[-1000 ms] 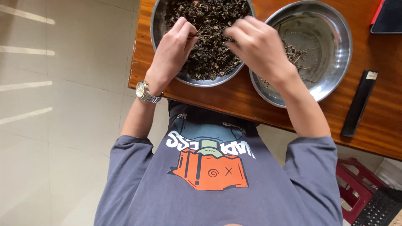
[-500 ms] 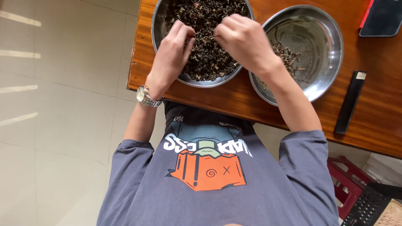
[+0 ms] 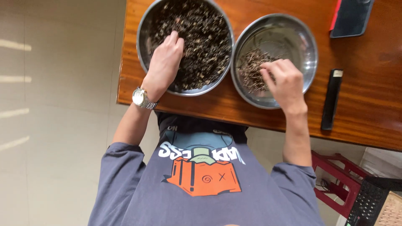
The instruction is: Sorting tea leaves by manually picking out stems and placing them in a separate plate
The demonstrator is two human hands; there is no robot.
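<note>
Where two steel bowls (image 3: 274, 58) sit: left hand (image 3: 164, 65) loosely curled (in dried bits (image 3: 201, 37)), right hand (image 3: 282, 81) pinching.

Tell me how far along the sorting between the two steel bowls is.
Done: a small heap of dark dried bits lies in the right bowl. In hand: the right hand is over that heap, and the left hand is in the left bowl. Left: the left bowl is nearly full, so most remains.
</note>
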